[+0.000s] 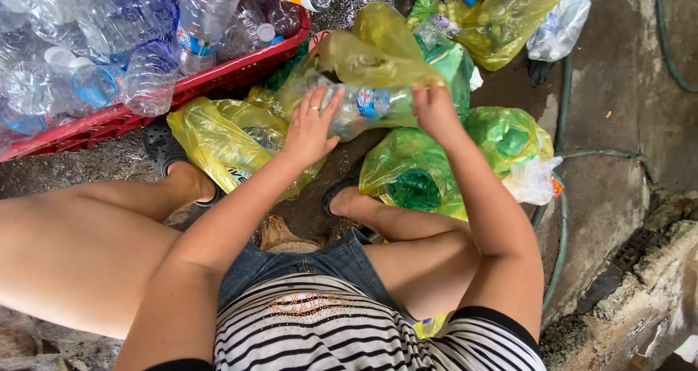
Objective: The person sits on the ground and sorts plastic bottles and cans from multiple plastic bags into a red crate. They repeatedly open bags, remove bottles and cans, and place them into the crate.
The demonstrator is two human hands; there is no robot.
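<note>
Up top left, the red crate (218, 76) is heaped with clear plastic bottles (109, 51). Yellow bags (218, 134) bulge with crushed plastic, green showing through the one (436, 167) at right. Centre stage: a clear bottle (360, 108) pokes from a yellow bag (378, 51). The left hand (311, 127) lies on the bottle, fingers spread. The right hand (435, 109) grips the bag's edge, fingers curled shut.

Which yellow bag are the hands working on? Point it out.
The yellow bag between both hands, with a clear bottle sticking out; the others lie untouched on the ground.
</note>
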